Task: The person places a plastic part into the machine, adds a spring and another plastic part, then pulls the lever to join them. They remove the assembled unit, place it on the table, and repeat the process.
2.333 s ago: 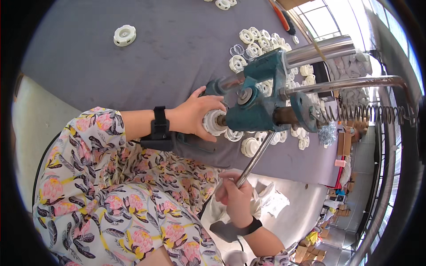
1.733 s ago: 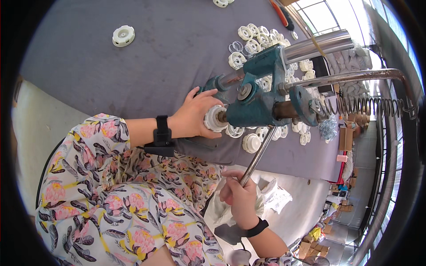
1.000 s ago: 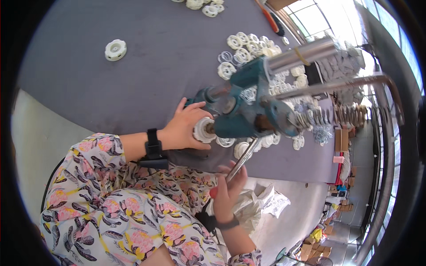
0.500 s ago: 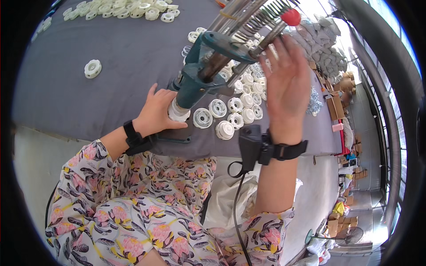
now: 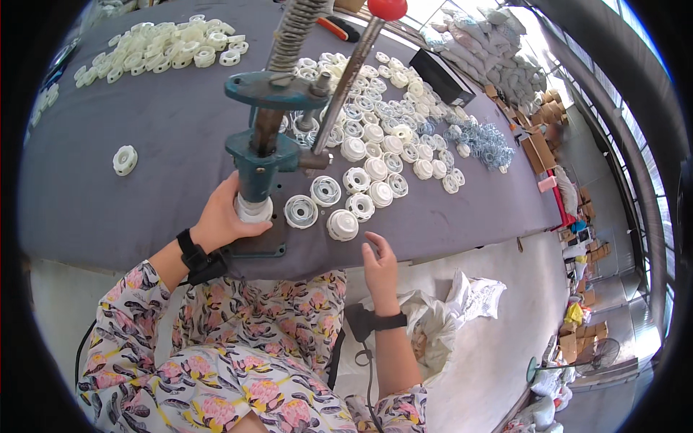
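Daylight from high windows falls across a workshop where grey sacks [image 5: 485, 43] are stacked behind a long table [image 5: 79, 195] covered in grey cloth. At its near edge, a seated person in a floral garment [image 5: 245, 375] works with bare hands at a green bench press [image 5: 261, 159]. The left hand [image 5: 222, 216] grasps a white plastic piece [image 5: 253, 210] from the side, thumb laid across its front; the piece sits directly beneath the press's ram, above the base. To the right, the right hand [image 5: 381, 265] is released and holds nothing, its fingers loosely bent just beside a domed white cap [image 5: 342, 225] near the table's edge. Over the table rises the press's steel lever [image 5: 348, 86], tipped with a red knob [image 5: 388, 7], well apart from either hand. Dozens of white round parts [image 5: 375, 169] spread out to the right of the press, running up to a tangle of wire springs [image 5: 484, 143] and a black box [image 5: 440, 76]. One white wheel [image 5: 125, 160] lies alone at left, while a pile of white rings [image 5: 173, 45] occupies the far side. On the floor at right stands a fan [image 5: 598, 353].
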Tool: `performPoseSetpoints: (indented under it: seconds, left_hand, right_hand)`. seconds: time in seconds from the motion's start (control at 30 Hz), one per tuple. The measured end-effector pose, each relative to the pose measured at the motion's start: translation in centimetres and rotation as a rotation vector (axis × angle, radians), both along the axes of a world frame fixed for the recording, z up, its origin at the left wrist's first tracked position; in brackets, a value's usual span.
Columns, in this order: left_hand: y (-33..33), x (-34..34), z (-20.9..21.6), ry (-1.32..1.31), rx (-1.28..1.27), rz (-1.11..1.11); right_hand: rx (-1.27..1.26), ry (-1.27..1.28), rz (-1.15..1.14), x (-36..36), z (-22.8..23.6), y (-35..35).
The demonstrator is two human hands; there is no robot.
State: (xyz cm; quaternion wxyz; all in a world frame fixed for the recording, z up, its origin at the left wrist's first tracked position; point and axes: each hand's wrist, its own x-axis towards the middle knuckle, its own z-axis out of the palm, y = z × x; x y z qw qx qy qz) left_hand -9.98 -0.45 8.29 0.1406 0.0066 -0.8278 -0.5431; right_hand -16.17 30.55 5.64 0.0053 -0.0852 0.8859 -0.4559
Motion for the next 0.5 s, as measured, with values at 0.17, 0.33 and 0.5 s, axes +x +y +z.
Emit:
performPoseSetpoints:
  seconds: [0.17,0.33,0.5]
  left_hand:
    - [-0.6,0.4,-0.3,-0.005,0.104,-0.042]
    - [-2.0,2.8,-1.1,0.096,-0.042,0.102]
    - [-10.4,4.6,-1.2,-0.007,-0.406,0.411]
  right_hand:
    - [0.034,0.196,0.114,-1.6,0.7,-2.0]
    - [0.052,0.385,0.112,-4.1,0.5,-2.6]
    - [0.111,0.390,0.149,-9.3,1.9,-3.0]
